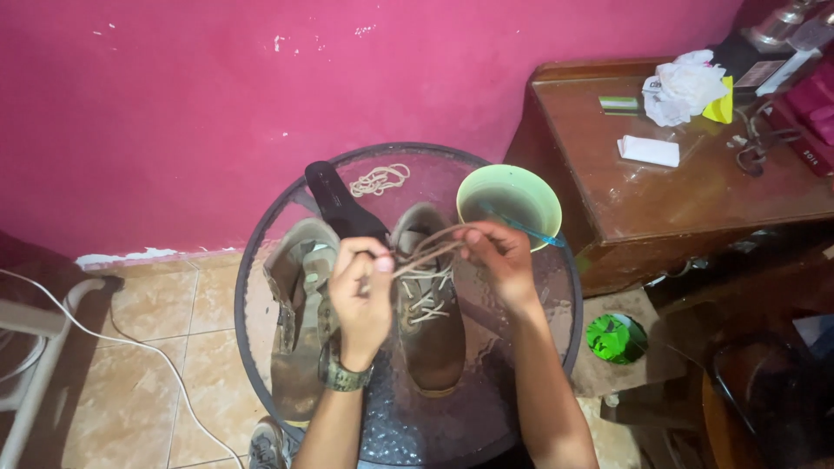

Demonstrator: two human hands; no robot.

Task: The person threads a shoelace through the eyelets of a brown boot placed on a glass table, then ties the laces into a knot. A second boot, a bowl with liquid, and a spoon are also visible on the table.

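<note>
Left hand (pixel 362 282) and right hand (pixel 498 252) each pinch one end of the lace (pixel 428 250), drawn taut between them over the laced boot (pixel 427 304); unlaced boot (pixel 300 321) lies left of the left hand.

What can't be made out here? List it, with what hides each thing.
Head view only:
- The left shoe: the left hand and forearm cover part of its inner side.
- The laced shoe: its tongue top is behind both hands; the right hand hides where the laces end.
- The green bowl: contents unclear, too murky.
- The third shoe: cut off by the bottom edge.
- Items on the wooden cabinet: too small and cluttered.
</note>
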